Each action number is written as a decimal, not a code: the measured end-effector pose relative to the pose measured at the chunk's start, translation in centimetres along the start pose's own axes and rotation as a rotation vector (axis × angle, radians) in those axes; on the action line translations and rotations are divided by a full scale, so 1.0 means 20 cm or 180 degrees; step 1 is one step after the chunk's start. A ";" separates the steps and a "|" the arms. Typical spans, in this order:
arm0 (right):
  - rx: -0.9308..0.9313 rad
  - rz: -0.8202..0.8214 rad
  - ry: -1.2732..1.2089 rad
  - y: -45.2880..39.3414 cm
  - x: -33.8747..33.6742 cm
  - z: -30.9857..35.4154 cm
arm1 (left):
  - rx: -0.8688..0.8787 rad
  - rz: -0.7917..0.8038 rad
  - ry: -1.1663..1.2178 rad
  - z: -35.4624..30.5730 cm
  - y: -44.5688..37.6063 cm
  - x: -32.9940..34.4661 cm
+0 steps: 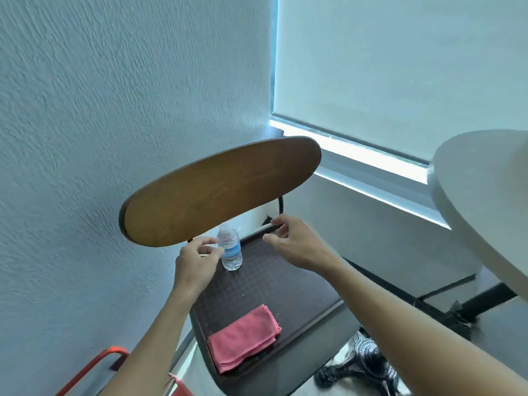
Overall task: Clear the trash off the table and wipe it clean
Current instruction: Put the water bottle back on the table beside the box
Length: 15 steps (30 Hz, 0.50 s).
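A small clear water bottle with a blue label stands upright at the back of a dark chair seat. My left hand is just left of the bottle, fingertips touching its shoulder, not wrapped around it. My right hand hovers over the rear right of the seat, fingers loosely curled and apart, holding nothing. A folded pink cloth lies at the seat's front edge. The white round table shows only as an edge at the far right; its top surface is out of sight.
The chair's wooden backrest hangs over the bottle, close to the textured wall. A window with a lowered blind fills the upper right. The table's black base stands on the floor, a red metal frame at lower left.
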State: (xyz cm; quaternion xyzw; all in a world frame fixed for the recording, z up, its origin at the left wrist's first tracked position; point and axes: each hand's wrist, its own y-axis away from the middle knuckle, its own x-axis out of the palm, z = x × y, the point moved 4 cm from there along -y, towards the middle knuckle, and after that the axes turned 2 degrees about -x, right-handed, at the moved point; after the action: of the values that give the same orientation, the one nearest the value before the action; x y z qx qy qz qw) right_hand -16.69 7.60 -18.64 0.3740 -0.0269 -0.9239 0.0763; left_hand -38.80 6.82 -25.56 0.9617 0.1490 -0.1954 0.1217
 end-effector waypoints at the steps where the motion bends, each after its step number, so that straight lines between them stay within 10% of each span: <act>1: 0.0015 0.0050 0.0025 -0.02 0.06 -0.01 | -0.0091 0.0009 -0.0073 0.06 -0.02 0.00; 15: 0.0088 0.0329 -0.0199 -0.44 0.66 -0.13 | -0.0214 0.0656 -0.0711 0.54 -0.41 0.21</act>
State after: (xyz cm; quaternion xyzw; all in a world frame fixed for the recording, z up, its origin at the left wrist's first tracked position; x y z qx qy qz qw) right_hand -25.28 14.22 -30.53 0.3441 -0.0614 -0.9295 0.1179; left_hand -41.55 12.34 -38.34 0.9395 0.0414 -0.2826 0.1890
